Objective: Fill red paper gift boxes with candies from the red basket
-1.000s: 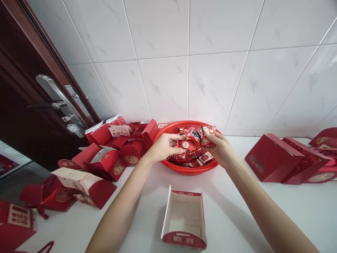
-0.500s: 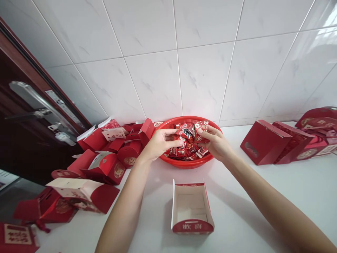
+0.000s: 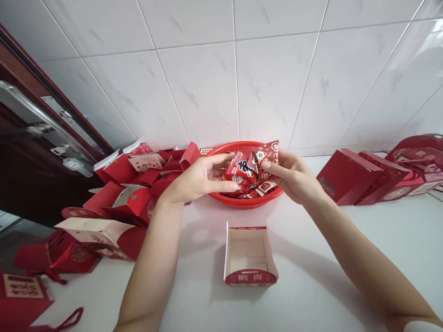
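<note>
Above the red plastic basket (image 3: 246,203), my left hand (image 3: 197,182) has its thumb and fingers around a red candy packet (image 3: 240,168) with a black character on it. Between the thumb and fingers of my right hand (image 3: 297,177) is a red floral packet (image 3: 268,154), tilted up beside the first one. Several more red wrapped sweets (image 3: 266,187) lie in the basket under my hands, partly hidden. On the white table in front of the basket stands an open red box (image 3: 251,278) with a pale inside; nothing shows in it.
Several red gift boxes (image 3: 104,233) crowd the table's left side, one with a loop of cord (image 3: 71,320). More red boxes (image 3: 349,175) stand in a row at the right. A tiled wall (image 3: 197,83) rises behind, and a dark door with a handle (image 3: 31,122) is at the left.
Both hands have come up a little from the sweets with the two packets, and the right one has turned its floral packet more upright. The view has tilted slightly downward.
</note>
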### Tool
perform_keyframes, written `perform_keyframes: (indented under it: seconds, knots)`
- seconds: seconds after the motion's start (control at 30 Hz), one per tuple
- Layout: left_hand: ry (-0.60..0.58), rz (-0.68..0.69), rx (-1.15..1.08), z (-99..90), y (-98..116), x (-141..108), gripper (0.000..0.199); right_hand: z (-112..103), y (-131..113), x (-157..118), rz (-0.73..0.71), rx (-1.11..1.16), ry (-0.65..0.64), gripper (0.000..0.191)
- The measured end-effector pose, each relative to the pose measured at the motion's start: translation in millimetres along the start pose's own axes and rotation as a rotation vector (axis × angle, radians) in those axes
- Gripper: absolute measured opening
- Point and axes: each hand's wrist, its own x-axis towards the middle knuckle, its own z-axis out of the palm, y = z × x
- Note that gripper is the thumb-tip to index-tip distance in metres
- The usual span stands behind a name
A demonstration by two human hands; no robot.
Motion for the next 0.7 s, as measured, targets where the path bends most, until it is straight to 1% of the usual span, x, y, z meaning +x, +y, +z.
perform_keyframes:
  seconds: [0.07, 0.1, 0.2, 0.3, 0.37, 0.47, 0.5, 0.57, 0.63, 0.7]
  knots:
    - [-0.024, -0.031, 0.034, -0.4, 3.8, -5.5, 0.07, 1.5, -10.0, -7.1, -0.013, -0.066, -0.063, 0.033]
    - [-0.029, -0.037, 0.06, 0.4, 5.7, -8.1, 0.068, 2.4, -14.8, -10.7, -0.015, -0.095, -0.081, 0.032]
    - [-0.038, -0.001, 0.147, 6.2, 11.5, -14.5, 0.053, 5.7, -26.6, -20.6, -0.023, -0.181, -0.086, 0.03]
    - [-0.063, 0.033, 0.23, 11.1, 17.3, -20.2, 0.046, 8.5, -35.0, -29.6, -0.047, -0.277, -0.065, 0.029]
    - [-0.098, 0.02, 0.304, 11.1, 21.3, -25.1, 0.038, 9.7, -41.1, -36.2, -0.071, -0.327, -0.056, 0.024]
    - [-0.158, -0.008, 0.428, 9.2, 28.4, -34.7, 0.017, 11.3, -54.6, -47.9, -0.091, -0.373, -0.058, 0.017]
    - [-0.167, -0.018, 0.467, 9.6, 31.1, -38.3, 0.014, 12.0, -60.2, -51.8, -0.089, -0.384, -0.076, 0.014]
    - [-0.169, -0.041, 0.545, 13.7, 36.8, -45.8, 0.018, 13.9, -72.0, -58.9, -0.063, -0.408, -0.152, 0.011]
    - [-0.175, -0.056, 0.613, 22.2, 41.5, -53.5, 0.021, 15.8, -82.7, -64.0, -0.013, -0.453, -0.245, 0.01]
    - [-0.203, -0.054, 0.676, 32.8, 43.6, -61.1, 0.021, 17.0, -89.8, -67.0, 0.022, -0.53, -0.303, 0.011]
